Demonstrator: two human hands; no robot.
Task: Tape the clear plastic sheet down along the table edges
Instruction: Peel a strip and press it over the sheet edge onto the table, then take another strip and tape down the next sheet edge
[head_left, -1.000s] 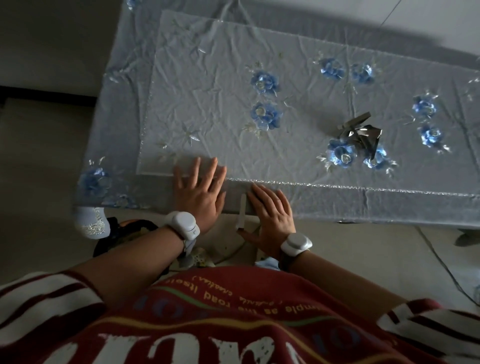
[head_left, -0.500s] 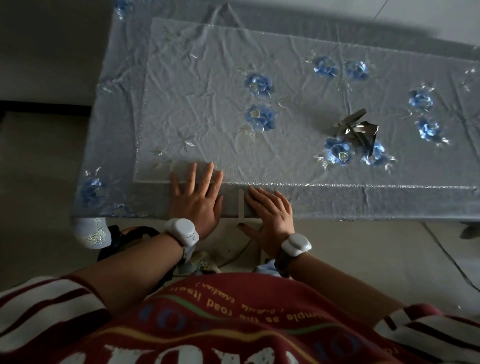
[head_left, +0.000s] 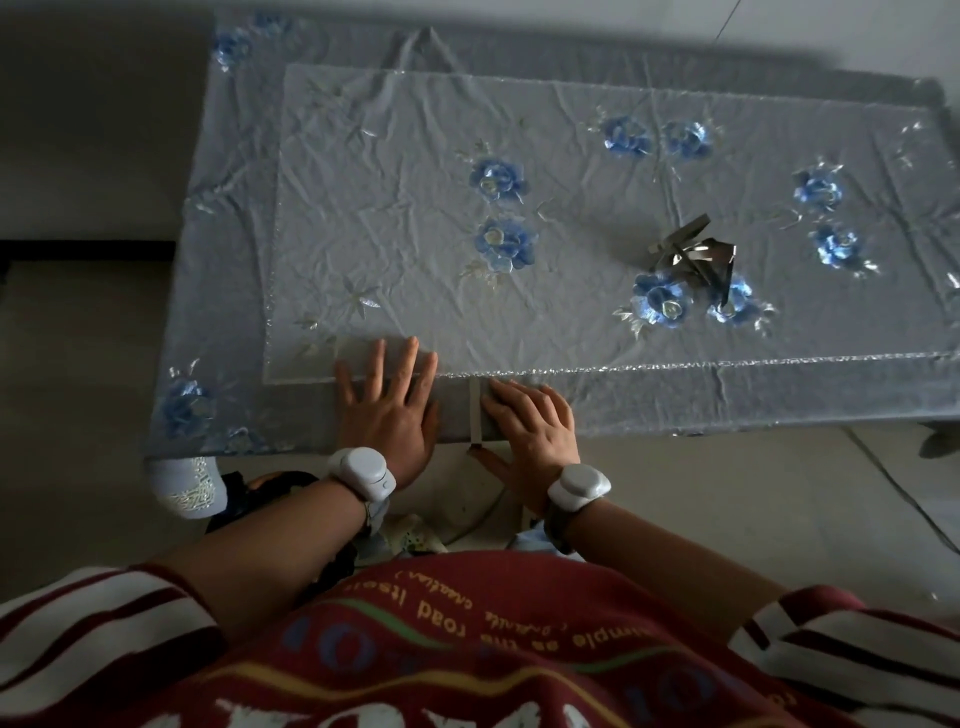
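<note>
**Loose tape end drawn in at table's near edge**

Hanging below the table (head_left: 727, 408) rim a second ago, the lower end of the tape strip (head_left: 475, 413) now stops about level with that rim, while both hands have scarcely shifted. The strip's long axis runs straight away from the person, from the near rim up to the near border of the clear plastic sheet (head_left: 389, 208), which lies spread over the flowered cloth.

The right hand (head_left: 535, 428) is the nearer. Its fingers (head_left: 511, 402) lie nearly straight on the cloth, touching the strip's right side, and its thumb (head_left: 485, 458) reaches under the rim just below the strip's end. It grasps nothing.

The left hand (head_left: 387, 415) lies flat with fingers spread. It sits a little to the strip's left, with fingertips on the sheet's border, apparently pinning it.

Whether the strip's far end already laps the sheet cannot be told. If not, rubbing it down likely falls to the right hand, moving leftward. More cut strips (head_left: 688, 254) lie heaped well apart on the sheet, far right.
</note>
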